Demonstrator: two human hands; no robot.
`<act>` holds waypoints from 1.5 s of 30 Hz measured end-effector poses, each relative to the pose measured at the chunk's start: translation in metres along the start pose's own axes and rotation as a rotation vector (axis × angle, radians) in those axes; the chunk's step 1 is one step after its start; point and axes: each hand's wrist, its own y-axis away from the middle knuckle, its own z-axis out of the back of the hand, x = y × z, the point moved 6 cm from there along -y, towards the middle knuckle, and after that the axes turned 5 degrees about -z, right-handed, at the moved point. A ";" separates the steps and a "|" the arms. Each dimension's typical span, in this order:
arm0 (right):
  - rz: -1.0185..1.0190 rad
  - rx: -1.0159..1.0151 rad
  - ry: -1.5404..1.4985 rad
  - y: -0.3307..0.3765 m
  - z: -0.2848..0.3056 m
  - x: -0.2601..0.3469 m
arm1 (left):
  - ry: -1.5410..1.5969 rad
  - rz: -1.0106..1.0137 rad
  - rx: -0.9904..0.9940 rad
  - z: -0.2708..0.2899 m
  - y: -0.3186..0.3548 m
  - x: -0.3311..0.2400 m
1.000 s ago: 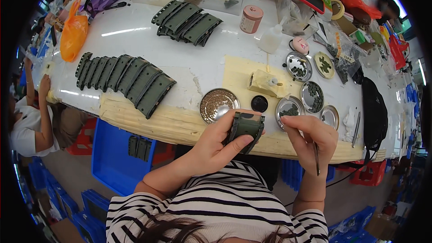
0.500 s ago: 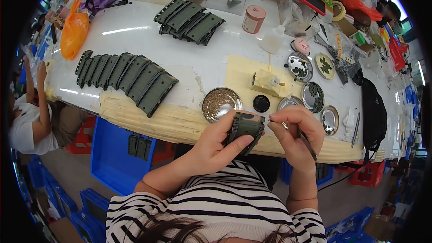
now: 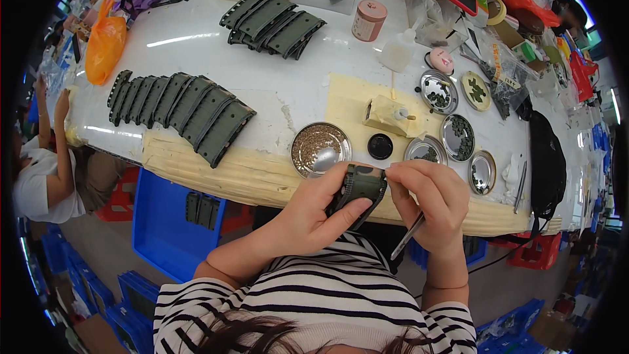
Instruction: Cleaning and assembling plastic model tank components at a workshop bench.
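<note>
My left hand (image 3: 311, 219) is closed around a dark green, ribbed plastic part (image 3: 364, 185), held up at the table's front edge. My right hand (image 3: 434, 202) touches the part's right side with pinched fingertips. Slim metal tweezers (image 3: 407, 238) lie in that hand, their back end sticking out below the palm. Whatever the fingertips pinch against the part is too small to make out. Just beyond my hands stand a steel dish of small brown bits (image 3: 321, 150), a round black cap (image 3: 380, 147) and a steel dish of small green pieces (image 3: 426, 151).
Similar green parts lie in a row (image 3: 180, 111) at left and a stack (image 3: 272, 26) farther back. More dishes (image 3: 457, 137) stand at right, near a translucent squeeze bottle (image 3: 398, 51) and a pink jar (image 3: 369, 21). A blue bin (image 3: 173, 223) sits below the table. Another person (image 3: 49, 180) works far left.
My right hand has come left against the part, fingers more curled. The tweezers have swung, so their back end points down and left. The left hand keeps its hold.
</note>
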 end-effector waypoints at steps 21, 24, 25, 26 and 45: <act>0.047 0.061 -0.129 0.011 0.000 -0.016 | 0.601 0.313 -0.018 -0.013 0.004 0.002; 0.050 -0.030 -0.132 0.015 -0.001 -0.015 | 0.554 0.207 -0.015 -0.015 0.001 0.002; 0.052 -0.070 -0.131 0.016 0.000 -0.015 | 0.518 0.181 -0.026 -0.015 0.000 0.002; 0.033 -0.077 -0.131 0.016 0.001 -0.016 | 0.481 0.153 -0.040 -0.014 -0.002 0.003; -0.214 -0.079 0.034 0.026 0.037 -0.019 | 0.522 0.251 -0.056 -0.016 0.003 0.014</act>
